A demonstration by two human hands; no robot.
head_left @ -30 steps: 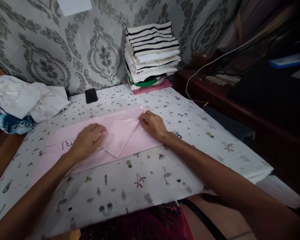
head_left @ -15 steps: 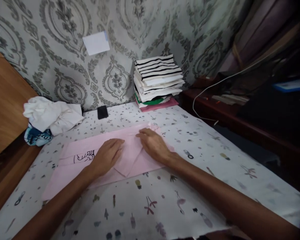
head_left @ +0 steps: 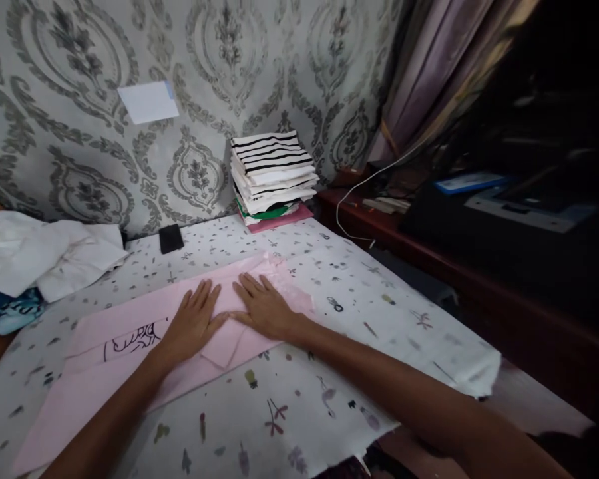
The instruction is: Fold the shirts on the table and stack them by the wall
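A pink shirt [head_left: 124, 313] with black lettering lies on the patterned white sheet, partly folded, its sleeve turned inward over the body. My left hand [head_left: 192, 326] rests flat on the cloth beside the lettering, fingers stretched out. Close to it on the right, my right hand [head_left: 262, 306] also lies flat on the pink fabric with its fingers spread. The two thumbs come nearly together over the folded part. Some of the shirt is covered by my hands and left forearm.
A stack of folded clothes [head_left: 274, 179] stands against the wall. Crumpled white cloth [head_left: 50, 253] lies at the left, near a black flat object [head_left: 171, 238]. A white cable [head_left: 339, 213] runs along the dark red furniture [head_left: 449, 266] on the right.
My view has turned to the right. Both hands have flattened, with their fingers spreading out on the pink shirt, and moved closer together.
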